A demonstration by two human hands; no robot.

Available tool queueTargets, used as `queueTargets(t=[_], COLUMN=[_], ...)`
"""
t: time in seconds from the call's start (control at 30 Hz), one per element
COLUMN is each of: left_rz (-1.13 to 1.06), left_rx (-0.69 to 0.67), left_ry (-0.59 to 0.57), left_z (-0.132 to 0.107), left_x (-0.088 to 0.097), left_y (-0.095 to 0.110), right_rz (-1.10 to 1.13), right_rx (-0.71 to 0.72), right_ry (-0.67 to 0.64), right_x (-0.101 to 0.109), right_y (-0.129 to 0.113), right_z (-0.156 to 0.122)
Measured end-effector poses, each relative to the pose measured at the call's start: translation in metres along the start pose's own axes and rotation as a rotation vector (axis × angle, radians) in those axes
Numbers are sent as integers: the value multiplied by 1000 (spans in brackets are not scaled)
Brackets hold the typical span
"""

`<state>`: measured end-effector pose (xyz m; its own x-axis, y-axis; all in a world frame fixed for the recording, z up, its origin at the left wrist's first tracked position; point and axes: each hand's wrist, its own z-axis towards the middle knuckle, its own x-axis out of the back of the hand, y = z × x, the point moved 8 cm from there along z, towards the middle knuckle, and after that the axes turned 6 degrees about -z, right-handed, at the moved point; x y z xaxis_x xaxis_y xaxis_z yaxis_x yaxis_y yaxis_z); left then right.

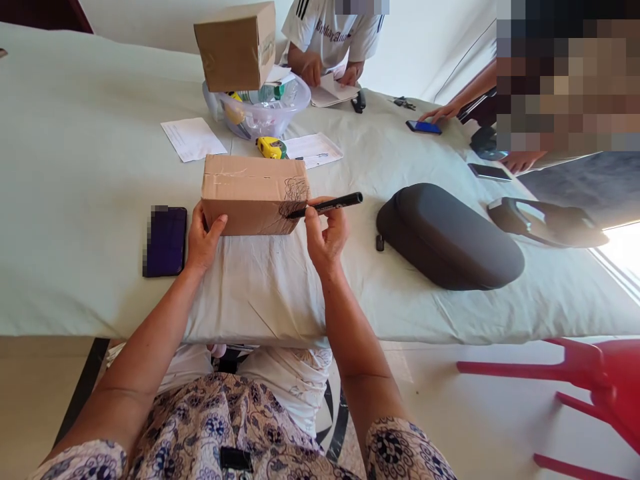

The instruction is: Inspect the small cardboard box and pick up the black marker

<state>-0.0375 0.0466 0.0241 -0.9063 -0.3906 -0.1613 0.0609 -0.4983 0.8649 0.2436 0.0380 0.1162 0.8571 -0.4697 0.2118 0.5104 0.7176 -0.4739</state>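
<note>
A brown cardboard box (245, 190) rests on the cloth-covered table in front of me, with black scribbles across its right end. My left hand (204, 237) grips the box's left end, thumb on the near face. Between the fingers of my right hand (327, 233) is a black marker pen (345, 201). Its tip points left and meets the scribbled part of the near face. To the left of my left hand lies a dark phone (167, 241). Just behind the box sits a yellow tape measure (271, 147).
A clear plastic basin (295, 100) of odds and ends has another cardboard box (233, 50) on it. Papers (194, 139) lie nearby. A dark hard case (445, 237) stands at right. One person handles paper across the table; another touches a phone (424, 127). A red chair (590, 367) is lower right.
</note>
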Motion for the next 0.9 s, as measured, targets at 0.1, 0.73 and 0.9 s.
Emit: queueTargets(t=[0.1, 0.73, 0.9], left_rz=[6, -44, 217], left_rx=[-8, -42, -148], left_ry=[-15, 86, 240], left_z=[1, 5, -3], left_x=[-1, 11, 25], left_y=[-1, -11, 12], right_rz=[-180, -189, -543], right_rx=[-2, -341, -356], right_ry=[99, -118, -423], right_x=[13, -7, -28], right_y=[16, 115, 121], right_z=[-3, -13, -28])
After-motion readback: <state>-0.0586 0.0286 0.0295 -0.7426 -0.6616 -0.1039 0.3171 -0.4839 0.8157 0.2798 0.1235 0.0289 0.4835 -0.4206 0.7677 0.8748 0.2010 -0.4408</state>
